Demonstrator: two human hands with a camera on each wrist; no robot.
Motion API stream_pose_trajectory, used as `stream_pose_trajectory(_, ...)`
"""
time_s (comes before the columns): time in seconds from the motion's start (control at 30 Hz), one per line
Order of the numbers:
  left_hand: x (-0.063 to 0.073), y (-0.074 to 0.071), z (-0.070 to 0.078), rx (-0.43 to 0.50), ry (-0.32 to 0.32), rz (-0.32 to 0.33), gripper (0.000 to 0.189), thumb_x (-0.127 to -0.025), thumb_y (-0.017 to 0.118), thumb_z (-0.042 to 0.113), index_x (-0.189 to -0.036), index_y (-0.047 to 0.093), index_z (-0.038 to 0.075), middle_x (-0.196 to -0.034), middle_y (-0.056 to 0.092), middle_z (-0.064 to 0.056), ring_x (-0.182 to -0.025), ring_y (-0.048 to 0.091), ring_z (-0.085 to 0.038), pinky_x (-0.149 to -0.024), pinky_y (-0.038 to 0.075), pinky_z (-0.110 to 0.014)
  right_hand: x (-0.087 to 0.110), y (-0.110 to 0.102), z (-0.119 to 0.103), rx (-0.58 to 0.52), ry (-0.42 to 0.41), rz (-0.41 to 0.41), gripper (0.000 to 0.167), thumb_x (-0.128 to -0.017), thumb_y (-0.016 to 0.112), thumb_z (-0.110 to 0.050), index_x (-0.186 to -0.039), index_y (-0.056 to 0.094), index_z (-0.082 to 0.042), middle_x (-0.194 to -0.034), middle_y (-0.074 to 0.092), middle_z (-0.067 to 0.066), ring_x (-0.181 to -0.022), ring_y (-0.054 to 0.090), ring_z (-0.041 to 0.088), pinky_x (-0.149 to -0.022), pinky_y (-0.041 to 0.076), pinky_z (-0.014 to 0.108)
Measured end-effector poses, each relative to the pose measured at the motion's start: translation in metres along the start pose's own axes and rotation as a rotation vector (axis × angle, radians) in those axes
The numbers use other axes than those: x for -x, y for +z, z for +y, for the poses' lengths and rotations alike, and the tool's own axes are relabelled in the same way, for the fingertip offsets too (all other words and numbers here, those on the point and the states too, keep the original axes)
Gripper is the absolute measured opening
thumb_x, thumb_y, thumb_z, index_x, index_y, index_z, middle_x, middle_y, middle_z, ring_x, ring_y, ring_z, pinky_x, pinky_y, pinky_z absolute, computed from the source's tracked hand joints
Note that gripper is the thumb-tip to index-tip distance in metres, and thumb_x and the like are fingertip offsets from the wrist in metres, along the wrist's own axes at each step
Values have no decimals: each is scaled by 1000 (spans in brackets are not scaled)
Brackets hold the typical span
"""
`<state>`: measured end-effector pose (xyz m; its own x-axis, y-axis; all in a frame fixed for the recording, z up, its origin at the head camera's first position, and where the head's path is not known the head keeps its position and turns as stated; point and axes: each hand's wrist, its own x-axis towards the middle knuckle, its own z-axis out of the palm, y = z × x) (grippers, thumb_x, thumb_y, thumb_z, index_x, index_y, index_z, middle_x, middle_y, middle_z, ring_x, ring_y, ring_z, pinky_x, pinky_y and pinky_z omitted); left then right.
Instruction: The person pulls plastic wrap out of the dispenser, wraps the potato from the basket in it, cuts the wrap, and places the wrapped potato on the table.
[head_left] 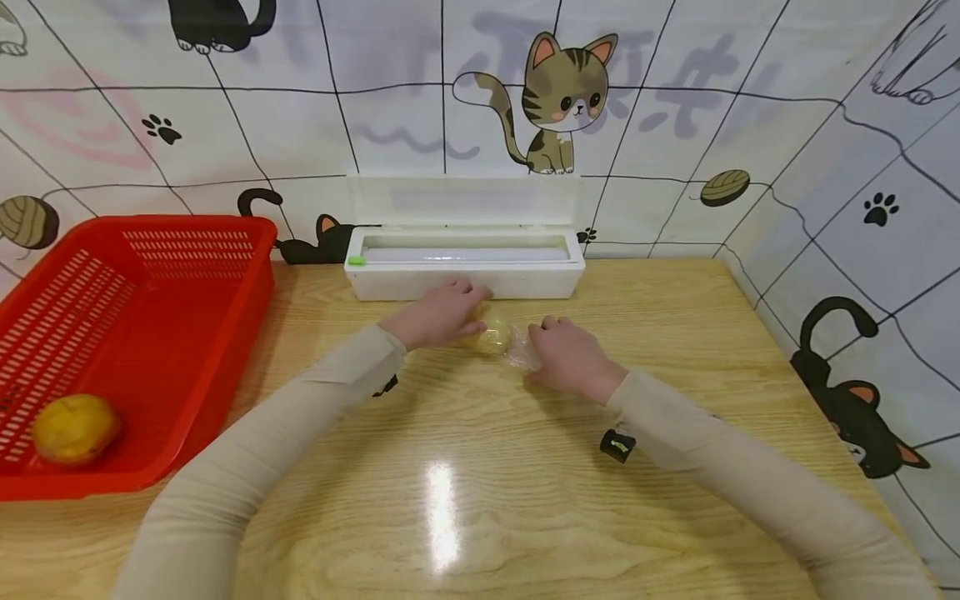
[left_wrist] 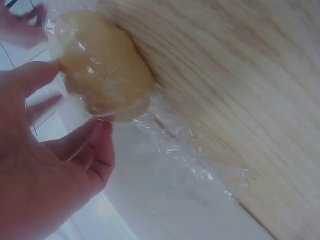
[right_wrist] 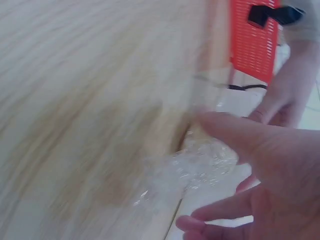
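Note:
A yellow fruit (left_wrist: 102, 62) in clear plastic wrap lies on the table in front of a white cling-film box (head_left: 465, 283). Thumb and bent fingers of my left hand (head_left: 442, 315) hold the fruit from the left, pinching its wrapped surface. Loose crumpled plastic wrap (right_wrist: 192, 167) trails off the fruit's right side. At that loose end is my right hand (head_left: 573, 360), its thumb touching the film and its fingers spread apart from the thumb in the right wrist view. The fruit itself is mostly hidden in the right wrist view.
The box's lid (head_left: 465, 200) stands raised, with a film roll (head_left: 465, 254) inside and a green slider (head_left: 356, 261) at its left end. To the left, a red basket (head_left: 217, 350) holds another yellow fruit (head_left: 75, 428). A cat-patterned cloth (head_left: 390, 125) covers the walls behind.

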<state>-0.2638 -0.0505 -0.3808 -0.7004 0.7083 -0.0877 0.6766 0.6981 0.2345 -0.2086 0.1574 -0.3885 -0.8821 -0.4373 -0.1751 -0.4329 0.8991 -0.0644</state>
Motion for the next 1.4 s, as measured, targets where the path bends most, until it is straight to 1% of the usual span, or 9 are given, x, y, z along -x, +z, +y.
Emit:
stream_pose_trajectory(0.13,1,-1,1,-24,95,-23,42,-100,52,16,-142,49,11,-116,60,-17,-108,51,-31,-96,37,-44,-8,-6,-7,-137,65,-7,57,-82,69,-56,-91,62,0,-88,59,14,-80,55,28,-61,49,40)
stream_pose_trajectory(0.33,-2,-3,5,-23,168,-22,37,-95,55,11,-133,58,8,-118,64,-14,-112,53,-32,-102,31,-44,-24,-2,-10,-386,134,-119,48,-86,67,-51,-62,46,-15,-54,42,-4,-46,40,10,-42,29,24)
stream_pose_trajectory(0.43,-4,-5,4,9,184,-34,38,-93,55,8,-130,60,8,-116,66,-13,-112,53,-33,-101,32,-47,-24,-1,-10,-404,150,-127,48,-86,68,-46,-59,44,-16,-51,39,-5,-44,37,9,-42,27,24)
stream_pose_trajectory(0.63,-9,-11,-4,127,172,-113,38,-93,58,5,-131,60,8,-127,59,-15,-119,49,-33,-102,36,-45,-21,0,-15,-339,76,-26,42,-86,71,-37,-58,51,-14,-51,44,-5,-46,41,10,-45,32,26)
stream_pose_trajectory(0.73,-11,-16,-7,196,173,-153,38,-93,60,4,-130,59,9,-128,57,-15,-119,47,-33,-100,37,-43,-20,-1,-16,-407,71,-18,39,-85,73,-32,-56,58,-10,-48,49,-4,-46,43,10,-46,33,25)
stream_pose_trajectory(0.83,-12,-19,-8,217,172,-194,38,-92,62,4,-130,58,11,-129,55,-15,-119,45,-32,-100,37,-42,-21,0,-12,-560,112,-68,35,-85,74,-26,-58,64,-6,-50,57,0,-47,48,8,-48,36,23)
stream_pose_trajectory(1.07,-13,-19,-9,214,179,-217,39,-90,63,2,-127,59,14,-125,55,-18,-118,46,-33,-98,37,-44,-28,4,-3,-1160,349,-299,16,-85,74,-8,-80,69,6,-64,65,4,-57,63,9,-59,54,23)
stream_pose_trajectory(1.23,-13,-17,-9,204,190,-219,39,-90,64,2,-127,59,15,-126,54,-19,-118,46,-32,-99,37,-44,-30,7,5,-1408,382,-428,10,-90,64,2,-81,68,5,-70,67,7,-62,64,11,-63,54,22)
stream_pose_trajectory(1.4,-15,-17,-8,201,220,-217,38,-90,64,2,-126,60,14,-126,54,-18,-118,46,-32,-100,37,-43,-29,9,14,-1554,381,-516,18,-94,55,6,-82,67,3,-79,69,11,-72,67,15,-70,54,23)
